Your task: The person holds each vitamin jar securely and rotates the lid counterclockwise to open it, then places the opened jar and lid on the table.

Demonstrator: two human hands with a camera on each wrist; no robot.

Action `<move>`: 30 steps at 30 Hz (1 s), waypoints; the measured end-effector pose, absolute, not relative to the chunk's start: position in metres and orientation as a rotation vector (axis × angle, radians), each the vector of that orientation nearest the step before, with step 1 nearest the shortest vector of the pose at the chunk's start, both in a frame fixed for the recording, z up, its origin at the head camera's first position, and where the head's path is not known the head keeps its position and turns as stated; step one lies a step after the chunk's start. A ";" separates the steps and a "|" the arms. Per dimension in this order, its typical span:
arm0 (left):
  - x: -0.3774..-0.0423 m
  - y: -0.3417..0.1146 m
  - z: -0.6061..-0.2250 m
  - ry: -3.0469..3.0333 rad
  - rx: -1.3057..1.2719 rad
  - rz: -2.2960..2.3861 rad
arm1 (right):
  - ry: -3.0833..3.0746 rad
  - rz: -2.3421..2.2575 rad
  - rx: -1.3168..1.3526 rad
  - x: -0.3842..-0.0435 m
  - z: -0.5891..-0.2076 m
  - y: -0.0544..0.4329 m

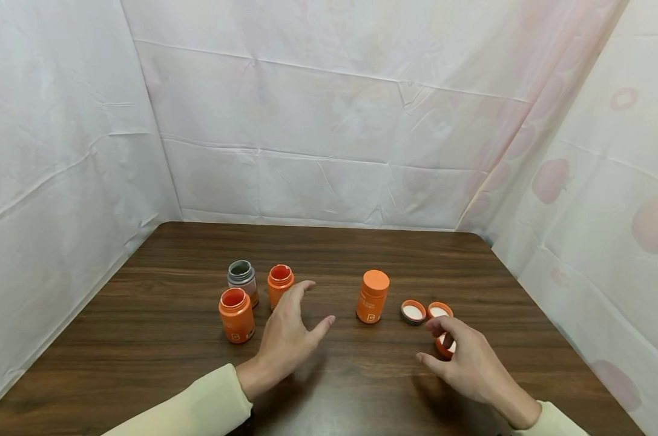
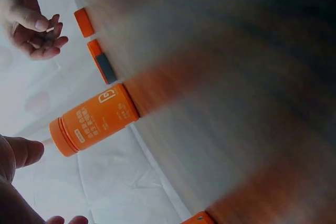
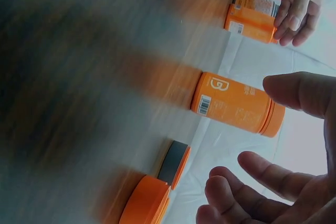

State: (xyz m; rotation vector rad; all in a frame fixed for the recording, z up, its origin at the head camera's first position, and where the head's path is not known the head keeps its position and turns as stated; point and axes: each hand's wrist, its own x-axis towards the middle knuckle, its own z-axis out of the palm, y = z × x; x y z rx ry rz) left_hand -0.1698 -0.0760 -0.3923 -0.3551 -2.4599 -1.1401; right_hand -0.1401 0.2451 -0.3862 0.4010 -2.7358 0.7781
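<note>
An orange jar (image 1: pixel 372 297) with its lid on stands upright between my two hands. My left hand (image 1: pixel 286 333) is over the table with thumb and fingers spread apart, holding nothing. It partly covers an open orange jar (image 1: pixel 280 280) behind it. My right hand (image 1: pixel 470 366) hovers by the lids, fingers loosely bent and nothing gripped. It overlaps the nearest orange lid (image 1: pixel 443 347) in the head view. Two more lids lie with white insides up: a grey-sided one (image 1: pixel 413 312) and an orange one (image 1: pixel 440 310). The right wrist view shows the capped jar (image 3: pixel 236 103) beyond my thumb.
Left of my left hand stand another open orange jar (image 1: pixel 236 318) and an open grey-necked jar (image 1: pixel 243 278), both lidless. The dark wooden table (image 1: pixel 171 290) has pale printed sheets (image 1: pixel 329 121) hanging behind it and along both sides.
</note>
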 end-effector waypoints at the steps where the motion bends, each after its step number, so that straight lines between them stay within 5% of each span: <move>1: -0.170 -0.076 -0.394 -2.468 -0.358 -1.142 | -2.733 0.773 0.404 -0.139 -0.387 0.244; 30: -0.180 -0.063 -0.397 -2.647 -0.448 -1.182 | -2.651 0.550 0.712 -0.115 -0.400 0.222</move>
